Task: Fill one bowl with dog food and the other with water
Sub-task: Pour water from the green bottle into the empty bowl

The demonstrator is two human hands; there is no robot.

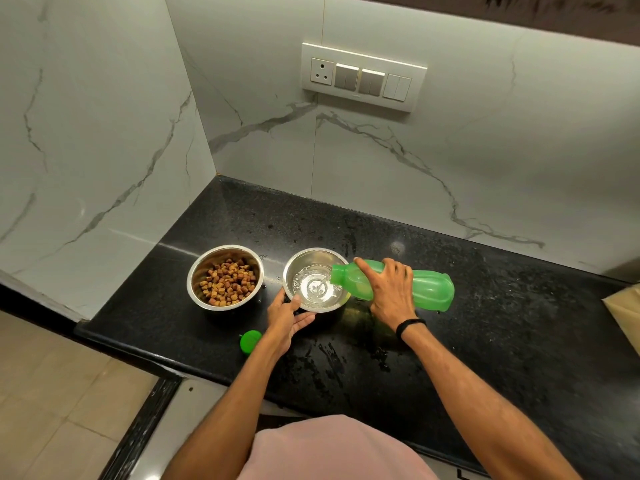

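Right hand [389, 292] covers the bottle's [431, 289] middle. Left hand's [287, 320] fingertips out of sight under water bowl [313, 254]. Cap [250, 341] partly behind left forearm. Tan object [625, 315] cut by right edge, unidentifiable. Dark strip [519, 8] at top blurred.

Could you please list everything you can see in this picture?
food bowl: one, steel, counter left, holding brown dog food
water bowl: one, steel, right of it, some water inside
bottle: one, green, tilted, mouth over water bowl
cap: one, green, near counter's front edge
counter: one, black, wet patches
switch panel: one, white, on wall
wristband: one, black, right wrist
hands: two; left hand grips water bowl's rim, right hand grips bottle
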